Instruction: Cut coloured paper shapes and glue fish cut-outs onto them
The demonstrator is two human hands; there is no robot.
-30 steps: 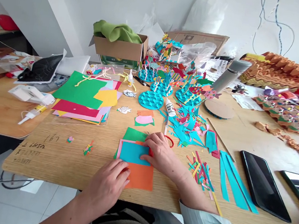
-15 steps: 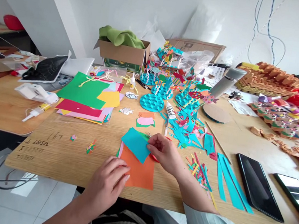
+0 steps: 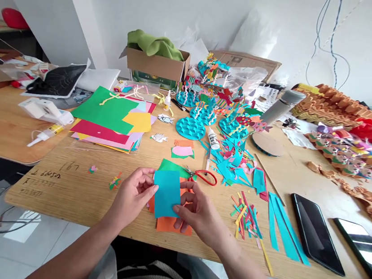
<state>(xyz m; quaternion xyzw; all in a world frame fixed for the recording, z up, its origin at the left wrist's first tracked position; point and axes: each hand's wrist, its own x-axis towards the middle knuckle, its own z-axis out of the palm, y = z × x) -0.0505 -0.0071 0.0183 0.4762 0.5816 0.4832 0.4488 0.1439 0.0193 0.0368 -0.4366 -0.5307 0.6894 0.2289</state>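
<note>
A wooden craft table with two hands at work.

Nearest, the left hand and right hand pinch a blue paper rectangle by its side edges, held over an orange paper sheet; red-handled scissors lie just beyond.

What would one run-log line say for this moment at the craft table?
left hand: holds teal paper | right hand: holds teal paper | under: orange paper | near: red-handled scissors
</note>
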